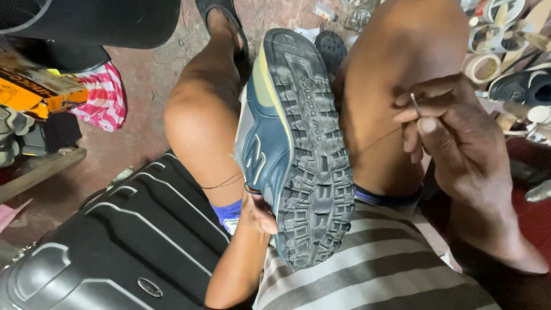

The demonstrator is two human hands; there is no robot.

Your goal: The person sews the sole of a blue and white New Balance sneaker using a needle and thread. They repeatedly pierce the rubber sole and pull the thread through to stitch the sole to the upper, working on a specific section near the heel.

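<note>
A blue-grey sneaker (270,143) with a yellow midsole stands wedged between my bare knees, its dark lugged sole (313,161) turned up and to the right. My left hand (255,213) grips the sneaker's upper near the lower end, where a dark thread (225,183) loops across my left thigh. My right hand (459,143) is raised to the right of the sole and pinches a thin metal needle (414,103) between thumb and fingers. A taut thread (376,142) runs from that hand down to the sole's edge.
A black hard-shell suitcase (132,247) lies at the lower left beside my leg. Rolls of tape (482,66) and a black shoe (522,86) crowd the upper right. An orange box (34,95), a red-striped cloth (103,97) and a wooden plank (40,172) sit at the left.
</note>
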